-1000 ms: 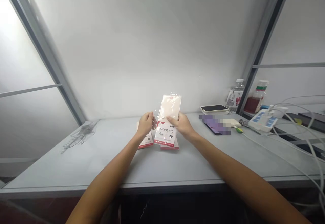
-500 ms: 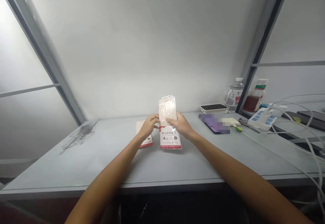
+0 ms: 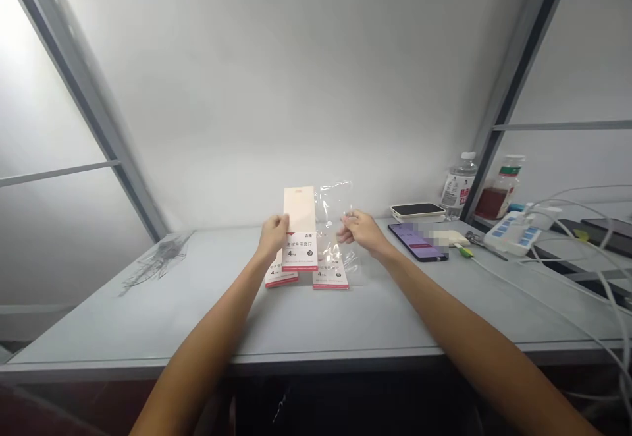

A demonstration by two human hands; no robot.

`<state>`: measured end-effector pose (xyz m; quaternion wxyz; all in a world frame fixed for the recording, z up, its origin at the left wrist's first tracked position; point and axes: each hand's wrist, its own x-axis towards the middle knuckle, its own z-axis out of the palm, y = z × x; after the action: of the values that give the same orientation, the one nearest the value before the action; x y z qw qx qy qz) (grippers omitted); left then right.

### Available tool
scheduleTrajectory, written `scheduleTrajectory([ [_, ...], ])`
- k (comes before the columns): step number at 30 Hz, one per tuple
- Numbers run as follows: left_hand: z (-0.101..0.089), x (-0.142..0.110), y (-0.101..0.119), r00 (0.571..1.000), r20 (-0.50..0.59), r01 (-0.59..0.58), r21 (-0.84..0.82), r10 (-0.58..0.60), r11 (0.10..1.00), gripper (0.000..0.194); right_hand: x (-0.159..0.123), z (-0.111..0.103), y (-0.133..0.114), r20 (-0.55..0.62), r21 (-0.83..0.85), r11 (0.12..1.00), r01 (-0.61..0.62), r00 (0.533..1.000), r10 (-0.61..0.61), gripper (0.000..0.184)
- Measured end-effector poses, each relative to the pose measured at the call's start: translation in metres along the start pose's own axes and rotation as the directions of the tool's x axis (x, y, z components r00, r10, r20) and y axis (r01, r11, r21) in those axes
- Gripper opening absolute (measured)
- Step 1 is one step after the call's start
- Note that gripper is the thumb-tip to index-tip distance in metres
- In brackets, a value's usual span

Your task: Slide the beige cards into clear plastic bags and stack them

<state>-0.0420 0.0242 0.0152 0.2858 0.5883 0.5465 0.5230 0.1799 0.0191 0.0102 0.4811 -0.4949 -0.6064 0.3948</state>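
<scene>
My left hand (image 3: 274, 235) pinches the left edge of a printed packaging card (image 3: 299, 212), held upright over the desk. The card is cream above, white with Chinese print below, with a red stripe along the bottom. To its right, my right hand (image 3: 363, 232) grips a clear plastic sleeve (image 3: 332, 202) by its right side; the sleeve looks see-through and crinkled. Behind and below lie two similar printed packs, one at left (image 3: 281, 276) partly covered by the held card, another at right (image 3: 330, 278) seen partly through the plastic.
On the right of the grey desk (image 3: 197, 330) are a phone with a lit purple screen (image 3: 417, 242), a white-framed device (image 3: 417, 211), a water bottle (image 3: 458, 186), a jar (image 3: 496, 192) and a power strip (image 3: 516, 228) with trailing white cables. A dark drawing (image 3: 160, 261) marks the left.
The card has come out of its clear sleeve and moved left in my left hand. My right hand has shifted slightly right with the sleeve. A pack on the desk is now uncovered.
</scene>
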Motion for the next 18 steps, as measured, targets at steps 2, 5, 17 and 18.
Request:
scheduleTrajectory([
  [2,-0.012,0.009,-0.006,0.996,-0.076,0.053,0.223,-0.037,0.973,0.028,0.009,-0.011,0.008,-0.051,-0.186,0.98,-0.065,0.997,0.056,0.014],
  [5,-0.026,0.02,-0.019,0.988,-0.083,0.15,0.392,-0.128,0.908,0.023,0.02,-0.024,0.024,-0.107,-0.412,0.894,-0.175,0.984,0.143,0.014],
  [17,-0.031,0.021,-0.044,0.944,-0.046,0.261,0.71,-0.327,0.654,0.013,0.026,-0.028,0.051,-0.196,-0.813,0.502,-0.295,0.95,0.242,0.049],
  [18,-0.03,0.019,-0.042,0.945,-0.042,0.252,0.728,-0.325,0.637,0.017,0.026,-0.028,0.051,-0.195,-0.824,0.486,-0.292,0.951,0.24,0.05],
])
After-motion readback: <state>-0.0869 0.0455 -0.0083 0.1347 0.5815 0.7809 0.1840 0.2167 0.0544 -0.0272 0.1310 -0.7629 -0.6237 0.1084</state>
